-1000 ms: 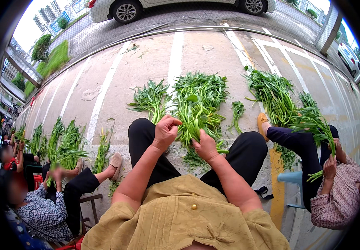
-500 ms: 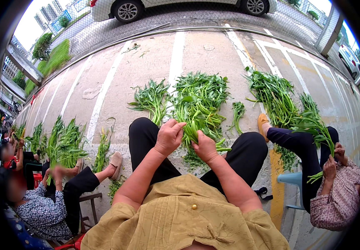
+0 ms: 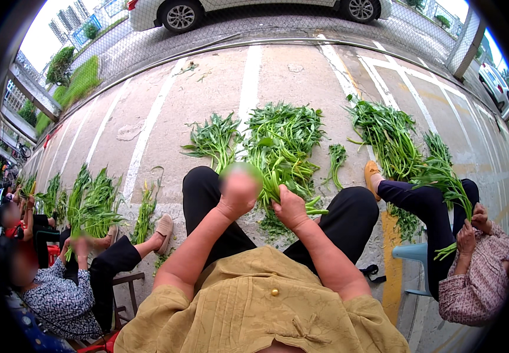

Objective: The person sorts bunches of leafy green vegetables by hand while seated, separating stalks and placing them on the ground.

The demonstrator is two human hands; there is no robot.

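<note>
A bunch of leafy green stalks, looking like water spinach (image 3: 274, 181), is held in my right hand (image 3: 290, 207) between my knees; its fingers are closed round the stems, and the pale stem ends poke out to the right. My left hand (image 3: 240, 189) is raised just left of the bunch, its fingers smeared in a blur, so I cannot see whether they grip anything. Beyond both hands a large heap of the same greens (image 3: 287, 125) lies on the pavement. A smaller heap (image 3: 213, 139) sits to its left, and a few thin stalks (image 3: 337, 159) to its right.
On the right, a person in a patterned top (image 3: 478, 276) holds greens beside a blue stool (image 3: 412, 256), near another heap (image 3: 384, 135). Several people sit at left with more greens (image 3: 98, 197). A wire fence and white car (image 3: 266, 5) stand ahead.
My left hand has shifted slightly left, away from the bunch, and now looks blurred. My right hand and the bunch stay in nearly the same place.
</note>
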